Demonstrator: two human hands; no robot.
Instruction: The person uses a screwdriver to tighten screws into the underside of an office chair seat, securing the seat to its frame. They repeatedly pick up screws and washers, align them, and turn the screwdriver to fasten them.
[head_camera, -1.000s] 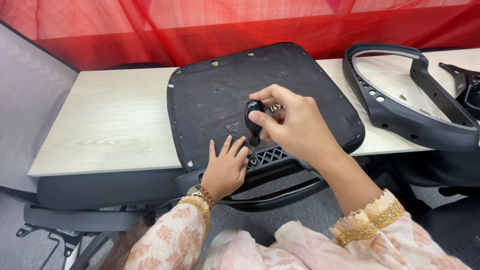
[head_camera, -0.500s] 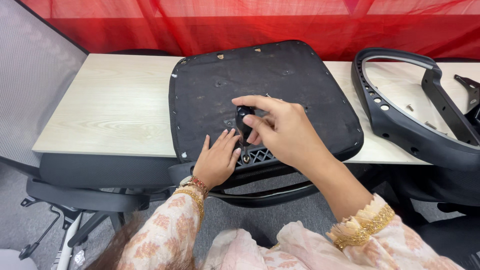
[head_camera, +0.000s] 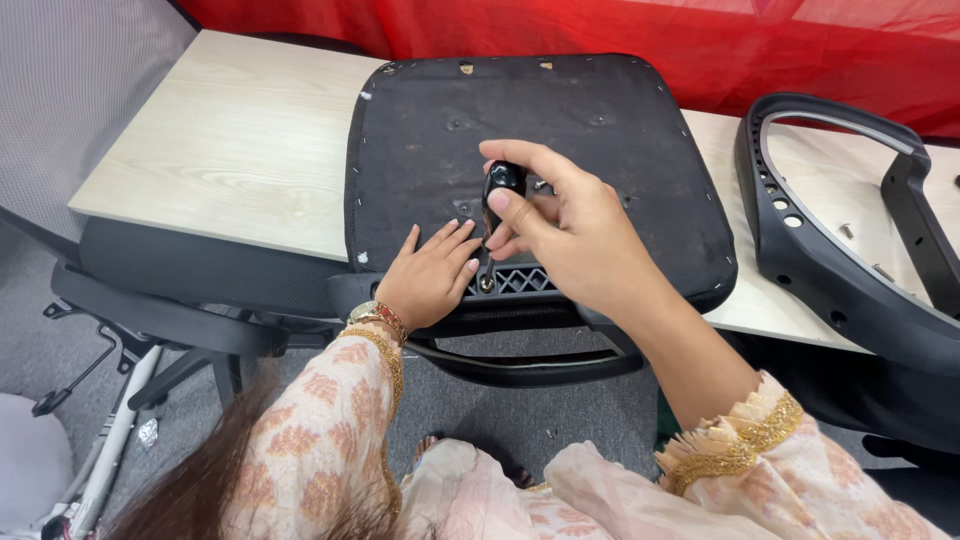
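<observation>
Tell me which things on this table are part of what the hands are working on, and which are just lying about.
In use:
- seat cushion, upside down
- black knob, held in right hand
- plastic bracket at the seat's near edge
- left hand, flat on the seat

Lying about:
- black chair frame
- loose screws
- wooden table

We see bright, even, diffuse light with soft shadows under the hands (head_camera: 500, 250); the pale bench (head_camera: 230, 140) shows no glare, focus is sharp, and straight edges bow slightly near the frame borders.
</observation>
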